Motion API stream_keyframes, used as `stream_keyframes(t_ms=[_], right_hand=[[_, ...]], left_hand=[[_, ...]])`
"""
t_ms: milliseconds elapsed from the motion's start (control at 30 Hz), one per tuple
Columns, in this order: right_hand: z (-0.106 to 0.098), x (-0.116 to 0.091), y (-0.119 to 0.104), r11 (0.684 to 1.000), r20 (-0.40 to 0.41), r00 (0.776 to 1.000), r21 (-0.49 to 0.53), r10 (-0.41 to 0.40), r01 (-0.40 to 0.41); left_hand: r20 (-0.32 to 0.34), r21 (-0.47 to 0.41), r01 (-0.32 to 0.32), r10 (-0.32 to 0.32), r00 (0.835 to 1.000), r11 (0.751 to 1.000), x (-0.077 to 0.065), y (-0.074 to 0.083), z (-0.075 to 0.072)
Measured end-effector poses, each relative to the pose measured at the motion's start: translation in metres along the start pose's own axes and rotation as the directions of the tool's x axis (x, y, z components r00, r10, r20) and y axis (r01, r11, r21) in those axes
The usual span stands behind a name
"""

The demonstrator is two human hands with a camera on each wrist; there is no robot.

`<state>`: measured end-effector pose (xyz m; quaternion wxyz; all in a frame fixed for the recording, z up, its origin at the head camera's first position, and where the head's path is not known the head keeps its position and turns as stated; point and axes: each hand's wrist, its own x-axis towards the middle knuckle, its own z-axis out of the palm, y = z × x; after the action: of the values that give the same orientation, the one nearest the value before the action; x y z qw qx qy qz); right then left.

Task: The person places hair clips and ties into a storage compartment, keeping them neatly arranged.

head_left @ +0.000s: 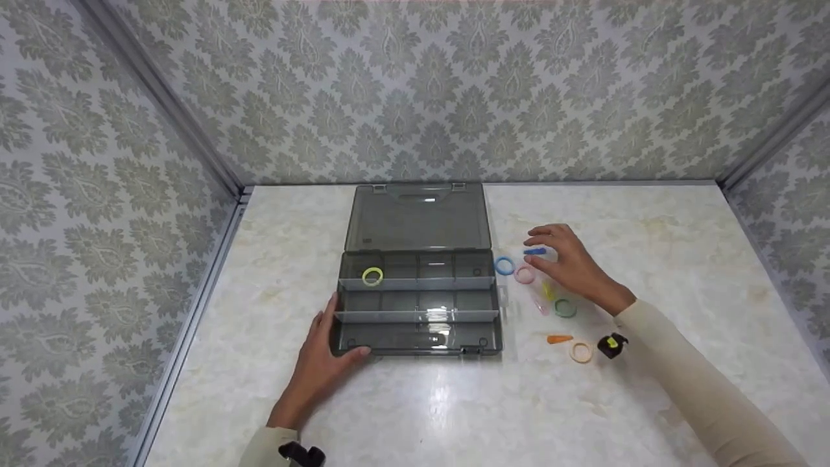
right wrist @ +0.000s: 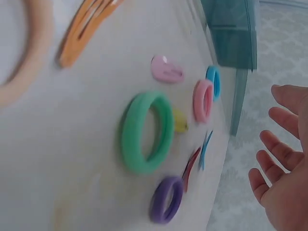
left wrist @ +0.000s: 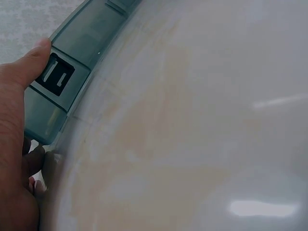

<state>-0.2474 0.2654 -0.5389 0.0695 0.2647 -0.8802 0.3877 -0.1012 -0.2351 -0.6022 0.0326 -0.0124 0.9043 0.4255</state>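
Note:
A grey see-through compartment box [head_left: 418, 353] lies with its lid [head_left: 418, 224] folded back. My left hand [head_left: 321, 357] grips its front left corner, thumb on the front wall beside a dark latch slot [left wrist: 55, 74]. A yellow hair tie [head_left: 373, 268] sits in the back row, towards the left. To the right of the box, my right hand [head_left: 570, 263] hovers by a blue hair clip [head_left: 535, 251], fingers spread and apart from it. The right wrist view shows that hand with nothing in it. A blue hair tie [right wrist: 216, 83] and a pink hair tie [right wrist: 197, 102] lie close by.
Around them on the marbled table are a green hair tie [right wrist: 134, 132], a purple hair tie [right wrist: 158, 211], and pink [right wrist: 166, 72], yellow [right wrist: 179, 120], red [right wrist: 191, 166] and orange [head_left: 559, 339] hair clips. A peach hair tie [head_left: 572, 352] lies nearer. Patterned walls [head_left: 428, 84] enclose the table.

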Motion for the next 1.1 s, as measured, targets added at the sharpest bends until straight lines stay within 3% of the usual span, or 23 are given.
stream_keyframes(t_ms=[333,733,1100], right_hand=[[-0.017,-0.037,0.035,0.986,-0.075,0.983,0.043,0.165,-0.162],[-0.027,-0.075,0.05,0.937,-0.116,0.931,0.082,0.347,-0.339],[-0.022,-0.091,0.056,0.912,-0.151,0.9,0.111,0.409,-0.396]], left_hand=[[0.005,0.0,0.02,-0.02,1.0,1.0,-0.001,0.001,0.0],[0.001,0.002,-0.013,0.013,1.0,1.0,0.0,-0.001,-0.001],[-0.018,0.012,-0.037,0.037,0.999,0.999,0.001,-0.003,0.0]])
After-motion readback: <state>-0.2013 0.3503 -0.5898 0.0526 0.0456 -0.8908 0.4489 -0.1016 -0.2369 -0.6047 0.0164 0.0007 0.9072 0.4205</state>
